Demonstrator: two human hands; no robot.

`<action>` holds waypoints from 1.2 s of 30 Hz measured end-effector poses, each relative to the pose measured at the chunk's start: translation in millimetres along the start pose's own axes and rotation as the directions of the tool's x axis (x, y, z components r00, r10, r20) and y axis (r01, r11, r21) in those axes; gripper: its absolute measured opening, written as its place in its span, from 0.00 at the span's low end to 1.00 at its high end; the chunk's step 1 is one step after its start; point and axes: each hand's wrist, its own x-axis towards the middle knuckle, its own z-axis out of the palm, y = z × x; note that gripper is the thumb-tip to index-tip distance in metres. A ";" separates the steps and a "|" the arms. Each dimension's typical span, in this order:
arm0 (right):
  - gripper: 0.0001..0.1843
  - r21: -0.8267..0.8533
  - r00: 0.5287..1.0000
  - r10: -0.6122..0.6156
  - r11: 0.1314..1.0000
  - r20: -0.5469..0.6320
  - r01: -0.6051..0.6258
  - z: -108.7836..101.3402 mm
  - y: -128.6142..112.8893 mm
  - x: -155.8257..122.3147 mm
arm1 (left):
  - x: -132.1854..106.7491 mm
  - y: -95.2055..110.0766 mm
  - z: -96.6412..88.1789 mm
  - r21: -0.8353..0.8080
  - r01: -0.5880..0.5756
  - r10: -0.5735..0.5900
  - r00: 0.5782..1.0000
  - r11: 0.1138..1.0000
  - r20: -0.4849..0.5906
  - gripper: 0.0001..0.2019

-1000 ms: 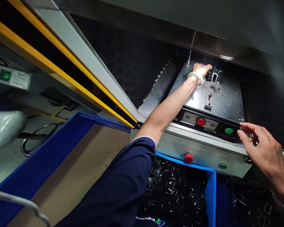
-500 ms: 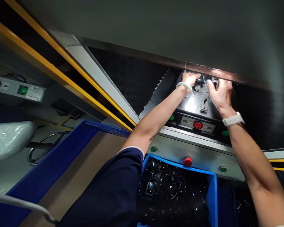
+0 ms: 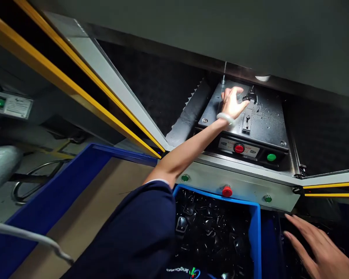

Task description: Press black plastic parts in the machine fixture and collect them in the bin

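My left hand (image 3: pixel 232 103), with a pale bangle on the wrist, reaches far into the machine and rests on its metal work plate (image 3: pixel 264 116). Its thumb and fingers pinch a small dark part (image 3: pixel 246 98) at the fixture (image 3: pixel 248 116) in the middle of the plate. My right hand (image 3: pixel 314 242) hangs low at the right with fingers stretched out and nothing in it, above a dark bin of small metal parts.
A control strip with a red button (image 3: pixel 239 148) and a green button (image 3: pixel 271 157) edges the plate. The steel front panel carries a red knob (image 3: pixel 227 191). Below stands a blue bin (image 3: pixel 257 232) of black buckle-like parts; a larger blue crate (image 3: pixel 61 193) stands left.
My right hand has pulled back from the fixture down to the bin at lower right. My left hand stays at the fixture. The view has tilted a little.
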 end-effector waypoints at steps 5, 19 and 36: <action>0.28 0.088 0.996 0.065 0.994 0.063 -0.071 64.3 -7.3 42.9 | -165.0 -14.6 -106.2 -0.018 -0.187 0.188 0.980 0.982 0.069 0.05; 0.18 0.249 0.976 0.219 0.946 -0.009 -0.210 99.0 2.3 61.0 | -263.8 -103.7 -205.8 0.411 -0.333 0.052 0.826 0.849 0.561 0.29; 0.22 0.357 0.927 -0.309 0.907 0.210 0.222 160.3 -58.5 -6.3 | -353.9 -170.1 -208.0 0.384 0.561 -0.532 0.825 0.734 -0.190 0.09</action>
